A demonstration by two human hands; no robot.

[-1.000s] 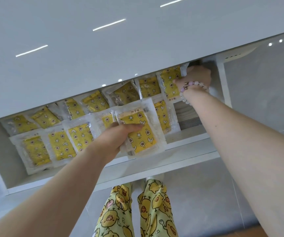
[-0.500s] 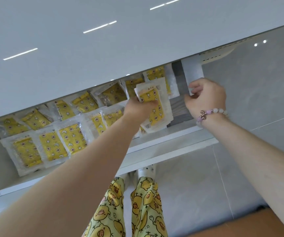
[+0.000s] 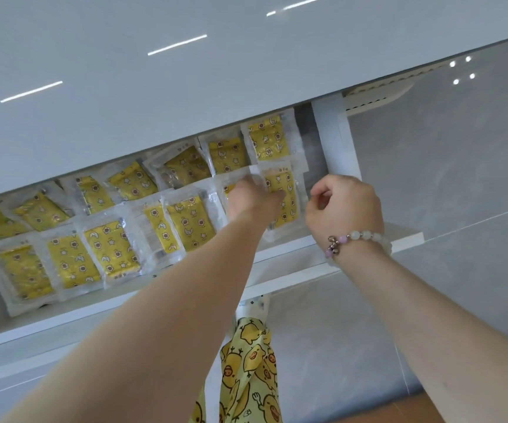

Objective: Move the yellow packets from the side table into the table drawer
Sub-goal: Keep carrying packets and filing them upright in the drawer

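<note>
tabletop [image 3: 155,102] — glossy white, light streaks | floor [image 3: 460,193] — grey tiles

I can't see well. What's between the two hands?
A yellow packet, at the front row's right end in the drawer. The left hand holds it; the right hand is curled beside it. The head view shows this.

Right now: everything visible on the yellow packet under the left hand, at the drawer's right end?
The yellow packet is a clear crinkly plastic sleeve over a yellow insert printed with stars, moons and flower shapes. It lies roughly flat at the right end of the drawer's front row. The left hand covers its left part; grip or press is unclear. The right hand is close beside its right edge.
</note>
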